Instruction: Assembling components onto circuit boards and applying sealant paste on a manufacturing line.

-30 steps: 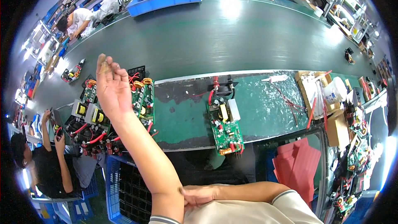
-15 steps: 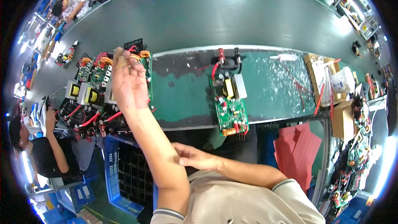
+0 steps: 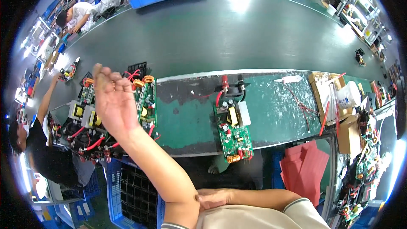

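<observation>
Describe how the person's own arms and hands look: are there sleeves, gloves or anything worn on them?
Both arms are bare from the upper arm down. The left hand wears no glove, and no watch or band shows on its wrist. The right hand is also ungloved. The person wears a light beige short-sleeved shirt; the sleeve on the right arm has a dark stripe along its hem.

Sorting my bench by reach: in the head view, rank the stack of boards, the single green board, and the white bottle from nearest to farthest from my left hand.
From left hand:
1. Stack of boards, right beside and under it.
2. Single green board, mid-mat, to its right.
3. White bottle, far right edge.
</observation>
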Demonstrator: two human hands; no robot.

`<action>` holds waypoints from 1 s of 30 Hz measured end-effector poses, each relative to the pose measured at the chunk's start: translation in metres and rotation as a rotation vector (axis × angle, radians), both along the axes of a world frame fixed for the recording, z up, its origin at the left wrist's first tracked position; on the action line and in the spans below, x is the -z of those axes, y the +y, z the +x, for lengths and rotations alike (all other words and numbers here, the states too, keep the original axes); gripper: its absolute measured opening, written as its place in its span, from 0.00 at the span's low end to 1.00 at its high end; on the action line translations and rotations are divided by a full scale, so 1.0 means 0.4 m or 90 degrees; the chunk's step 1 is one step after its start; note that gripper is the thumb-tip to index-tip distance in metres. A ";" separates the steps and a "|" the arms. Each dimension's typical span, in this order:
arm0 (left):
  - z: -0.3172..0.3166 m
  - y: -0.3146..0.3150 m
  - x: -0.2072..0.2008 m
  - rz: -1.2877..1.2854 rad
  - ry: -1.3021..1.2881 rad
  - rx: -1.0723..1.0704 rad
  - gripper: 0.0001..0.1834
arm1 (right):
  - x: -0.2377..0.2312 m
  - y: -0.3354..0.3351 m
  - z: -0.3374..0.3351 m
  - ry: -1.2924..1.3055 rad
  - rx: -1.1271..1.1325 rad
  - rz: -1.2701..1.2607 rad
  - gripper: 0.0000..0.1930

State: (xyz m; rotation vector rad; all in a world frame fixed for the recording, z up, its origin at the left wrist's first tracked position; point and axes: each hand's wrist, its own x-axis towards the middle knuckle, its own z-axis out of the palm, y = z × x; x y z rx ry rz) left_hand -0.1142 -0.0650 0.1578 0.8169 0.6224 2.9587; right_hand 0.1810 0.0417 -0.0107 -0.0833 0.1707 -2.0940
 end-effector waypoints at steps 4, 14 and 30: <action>-0.001 0.017 -0.052 -0.019 0.029 -0.025 0.19 | 0.014 -0.018 0.003 0.033 -0.088 -0.121 0.42; -0.032 0.018 -0.011 -0.125 -0.033 -0.139 0.20 | 0.009 0.006 -0.062 0.265 -0.247 0.111 0.40; 0.142 0.272 0.074 -0.830 0.294 -0.289 0.25 | -0.256 0.325 -0.160 0.646 0.238 0.726 0.23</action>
